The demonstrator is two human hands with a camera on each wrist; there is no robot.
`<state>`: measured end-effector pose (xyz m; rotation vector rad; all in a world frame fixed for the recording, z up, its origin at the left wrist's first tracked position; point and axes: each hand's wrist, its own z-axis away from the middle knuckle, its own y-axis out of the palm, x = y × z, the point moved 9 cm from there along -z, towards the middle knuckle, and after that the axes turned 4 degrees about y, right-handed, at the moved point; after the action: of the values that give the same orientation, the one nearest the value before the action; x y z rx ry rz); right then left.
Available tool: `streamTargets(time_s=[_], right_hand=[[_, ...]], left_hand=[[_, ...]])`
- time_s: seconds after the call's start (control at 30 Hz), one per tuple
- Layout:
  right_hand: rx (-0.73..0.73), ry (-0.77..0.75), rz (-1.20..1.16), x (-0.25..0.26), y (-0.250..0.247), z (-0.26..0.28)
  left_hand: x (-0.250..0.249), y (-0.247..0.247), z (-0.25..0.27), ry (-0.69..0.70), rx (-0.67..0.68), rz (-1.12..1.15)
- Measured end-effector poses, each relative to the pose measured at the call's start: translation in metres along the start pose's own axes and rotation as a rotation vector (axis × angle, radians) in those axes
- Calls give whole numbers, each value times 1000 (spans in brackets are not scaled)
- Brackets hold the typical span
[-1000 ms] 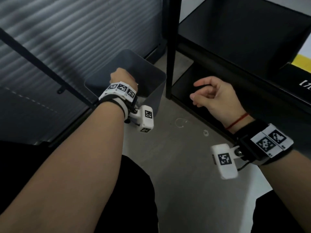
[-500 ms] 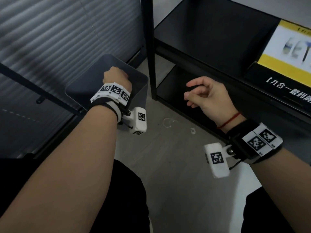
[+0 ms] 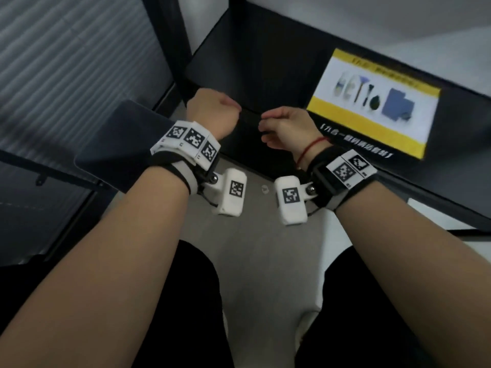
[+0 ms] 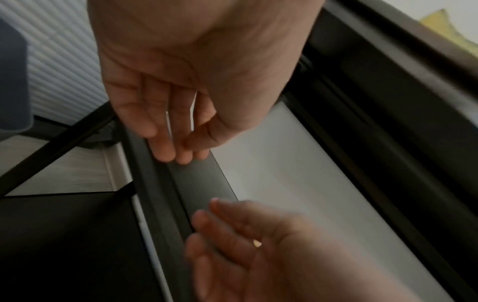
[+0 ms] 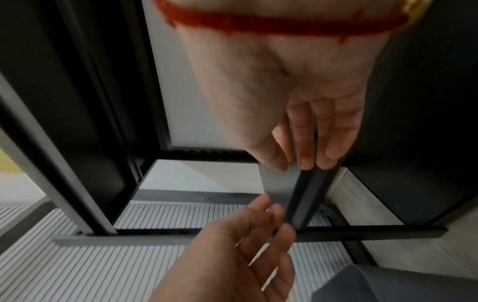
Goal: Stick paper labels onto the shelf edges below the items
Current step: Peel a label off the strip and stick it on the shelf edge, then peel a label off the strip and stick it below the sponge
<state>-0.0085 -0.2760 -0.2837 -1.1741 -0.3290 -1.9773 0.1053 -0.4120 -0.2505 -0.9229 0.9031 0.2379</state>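
Observation:
The black shelf's front edge [image 3: 249, 116] runs between my two hands. A yellow and white product box [image 3: 372, 102] lies on the shelf to the right. My left hand [image 3: 212, 112] hovers at the edge near the shelf post. In the left wrist view its fingers [image 4: 168, 151] hang loosely bent with the thumb close by, and they hold nothing I can see. A short gap to its right, my right hand [image 3: 281, 126] hangs with fairly straight fingers [image 5: 325, 155] beside the edge strip [image 5: 308, 194]. No paper label shows in any view.
A grey bin [image 3: 117, 144] stands on the floor left of the shelf post [image 3: 180, 49]. A lower shelf lies beneath the hands. Small bits of litter [image 3: 264, 188] lie on the grey floor. A ribbed wall panel is on the left.
My left hand has come out of the grey bin and risen to the shelf edge. The right hand has moved in beside it. The view has swung right, so the box shows fully.

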Motion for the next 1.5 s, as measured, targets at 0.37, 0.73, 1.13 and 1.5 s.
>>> streamTargets(time_s=[0.37, 0.73, 1.13, 1.5], right_hand=[[-79, 271, -106, 125, -71, 185], [-362, 465, -332, 219, -245, 297], [-158, 781, -454, 127, -297, 264], [16, 729, -419, 136, -303, 263]], left_hand=[[-181, -68, 118, -115, 215, 153], [-386, -41, 191, -265, 458, 238], [-395, 68, 198, -469, 600, 3], [-401, 81, 201, -469, 631, -124]])
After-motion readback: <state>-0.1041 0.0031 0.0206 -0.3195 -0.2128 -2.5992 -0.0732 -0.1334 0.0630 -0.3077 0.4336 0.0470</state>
